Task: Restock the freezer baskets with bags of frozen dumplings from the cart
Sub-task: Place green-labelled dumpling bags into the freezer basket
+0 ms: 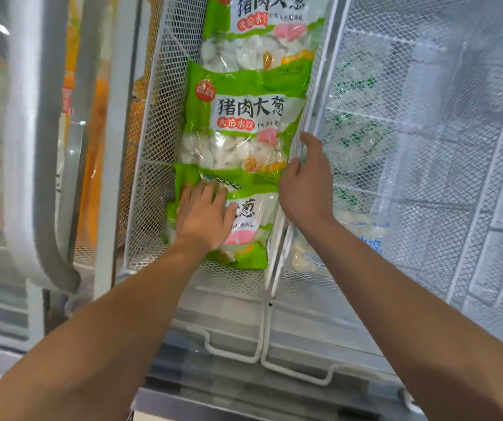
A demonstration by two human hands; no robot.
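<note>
Beside the white mesh basket (149, 165) that holds the green dumpling bags, a second mesh basket (426, 183) to its right carries clear bags (356, 138) with green print and, lower down, a clear bag with blue print (362, 235). Left of the green-bag basket stands a grey door frame (31, 147), with orange packs (95, 165) behind glass. Three green bags lie in a row along that basket, overlapping like tiles, their long sides running with the basket's length: the far one (262, 34), the middle one (244, 123) and the nearest bag (250, 226). Both arms reach forward. The left hand (204, 217) lies flat on the nearest bag, fingers straight and pressing, gripping nothing. The right hand (305, 183) is at the basket's right wall beside the middle bag, fingers loosely bent against the mesh; whether it grips the wire I cannot tell.
</note>
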